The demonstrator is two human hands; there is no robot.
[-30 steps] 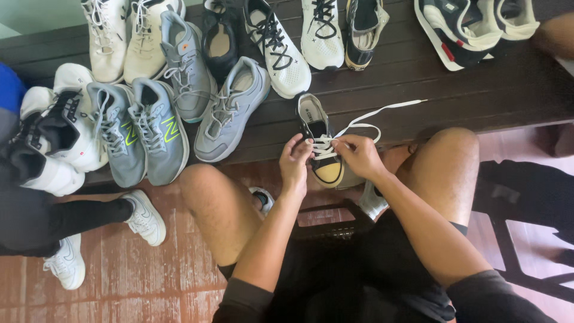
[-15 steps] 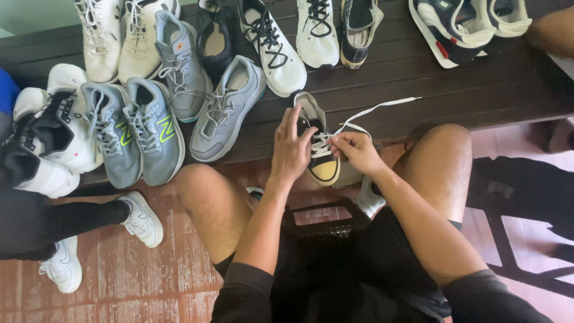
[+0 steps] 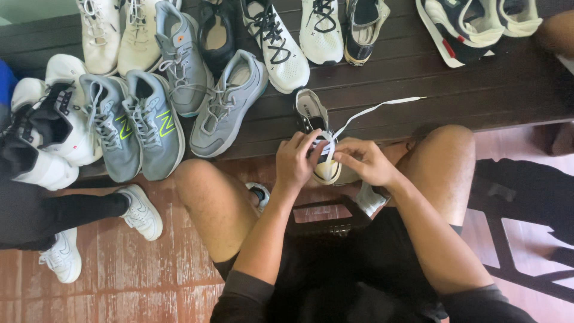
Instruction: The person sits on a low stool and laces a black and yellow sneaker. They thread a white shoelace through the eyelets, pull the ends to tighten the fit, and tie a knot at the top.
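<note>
While the black sneaker (image 3: 315,134) sits at the near edge of the dark bench (image 3: 430,78), both hands have closed in since a second ago — left hand (image 3: 297,160) now curled over its toe, right hand (image 3: 365,160) pinching the white lace (image 3: 371,109), so lacing's underway.

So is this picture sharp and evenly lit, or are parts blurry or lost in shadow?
Head view: soft, even daylight, no harsh glare. The left hand, right hand and black sneaker with its white lace look sharp. The dark bench shows a mild sheen. The black shorts and the dark clothing at the left edge lose detail in shadow. Shoes at the top edge are cropped.
</note>
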